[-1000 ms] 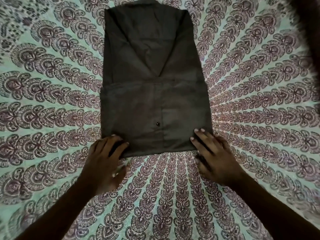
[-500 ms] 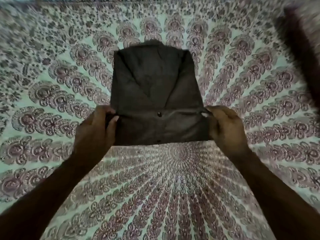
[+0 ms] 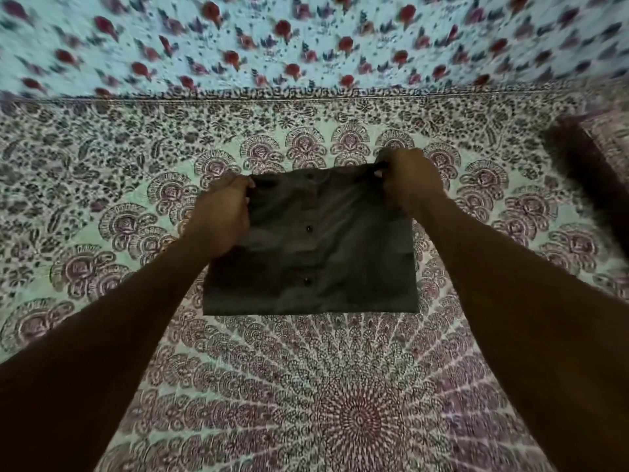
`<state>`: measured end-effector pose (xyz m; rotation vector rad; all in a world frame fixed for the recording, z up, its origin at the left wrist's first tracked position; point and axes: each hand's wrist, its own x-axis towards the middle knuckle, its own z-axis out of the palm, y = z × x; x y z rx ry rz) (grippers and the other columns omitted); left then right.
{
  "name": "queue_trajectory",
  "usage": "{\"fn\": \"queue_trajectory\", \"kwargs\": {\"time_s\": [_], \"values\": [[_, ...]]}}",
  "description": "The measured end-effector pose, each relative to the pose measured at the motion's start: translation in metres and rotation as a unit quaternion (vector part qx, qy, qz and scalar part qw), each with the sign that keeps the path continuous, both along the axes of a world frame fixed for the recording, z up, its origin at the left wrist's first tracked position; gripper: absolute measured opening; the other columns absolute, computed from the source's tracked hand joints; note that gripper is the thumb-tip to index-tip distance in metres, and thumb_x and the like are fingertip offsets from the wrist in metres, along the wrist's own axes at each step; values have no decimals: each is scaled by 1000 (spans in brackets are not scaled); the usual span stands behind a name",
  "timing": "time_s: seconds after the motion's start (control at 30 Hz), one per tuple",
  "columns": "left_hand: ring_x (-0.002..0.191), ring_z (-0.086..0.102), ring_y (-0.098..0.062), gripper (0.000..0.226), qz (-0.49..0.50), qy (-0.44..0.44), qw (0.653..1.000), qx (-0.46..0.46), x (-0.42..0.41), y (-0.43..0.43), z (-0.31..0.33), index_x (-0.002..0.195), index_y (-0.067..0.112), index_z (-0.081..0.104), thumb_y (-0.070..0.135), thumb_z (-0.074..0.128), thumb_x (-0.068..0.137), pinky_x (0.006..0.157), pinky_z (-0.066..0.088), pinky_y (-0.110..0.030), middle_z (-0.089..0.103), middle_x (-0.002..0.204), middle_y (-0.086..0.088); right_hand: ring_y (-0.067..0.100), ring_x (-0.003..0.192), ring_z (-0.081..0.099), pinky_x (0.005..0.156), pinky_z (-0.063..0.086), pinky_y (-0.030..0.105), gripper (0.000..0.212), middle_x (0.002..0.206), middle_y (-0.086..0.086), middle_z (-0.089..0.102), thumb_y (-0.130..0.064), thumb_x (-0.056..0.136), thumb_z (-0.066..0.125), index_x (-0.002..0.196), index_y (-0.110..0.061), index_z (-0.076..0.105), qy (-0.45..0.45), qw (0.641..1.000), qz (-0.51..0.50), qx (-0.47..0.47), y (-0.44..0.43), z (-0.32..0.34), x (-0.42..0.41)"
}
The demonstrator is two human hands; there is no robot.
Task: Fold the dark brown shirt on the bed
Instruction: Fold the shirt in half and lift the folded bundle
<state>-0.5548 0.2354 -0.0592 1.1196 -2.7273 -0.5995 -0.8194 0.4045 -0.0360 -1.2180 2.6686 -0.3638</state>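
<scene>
Bedspread [image 3: 340,396] fills the head view: pale green cloth printed with maroon fan motifs that radiate from a round centre nearer the camera than both hands. Between the hands lies the dark brown shirt [image 3: 323,253], folded to a rough square, button strip facing up, its near edge flat on the spread. The left hand [image 3: 221,216] has its fingers curled round the shirt's far left corner. The right hand [image 3: 408,182] pinches the far right corner, reaching a little farther out. Beyond both hands a blurred pale cloth with red flowers [image 3: 306,39] meets the spread's patterned border. Out past the right hand sits a dark blurred shape [image 3: 585,185], too smeared to identify.
</scene>
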Motion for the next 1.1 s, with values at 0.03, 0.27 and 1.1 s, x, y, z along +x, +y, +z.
{"fn": "queue_trajectory", "kwargs": {"time_s": [0.03, 0.27, 1.1], "values": [[120, 57, -43, 36, -3, -19, 1000, -7, -4, -4, -5, 129, 10, 59, 17, 54, 95, 103, 46, -58, 58, 130, -20, 42, 109, 66, 87, 54, 45, 19, 118, 18, 68, -19, 99, 64, 117, -20, 70, -4, 1000, -10, 5, -5, -3, -4], [156, 9, -40, 83, 39, -98, 991, -82, -16, 22, -35, 161, 6, 20, 41, 60, 97, 120, 15, -66, 7, 171, -12, 40, 147, 34, 116, 28, 63, 47, 155, 17, 44, -30, 100, 59, 143, -12, 52, 77, 997, -3, -26, 10, -39, 30], [143, 37, -42, 85, 245, -2, 965, 97, 32, 52, -59, 154, 17, 30, 52, 70, 88, 111, 40, -63, 31, 159, -16, 45, 159, 8, 126, 19, 62, 66, 174, 17, 5, -26, 99, 61, 158, -12, 36, 50, 993, 103, 11, -1, -72, 101]]}}
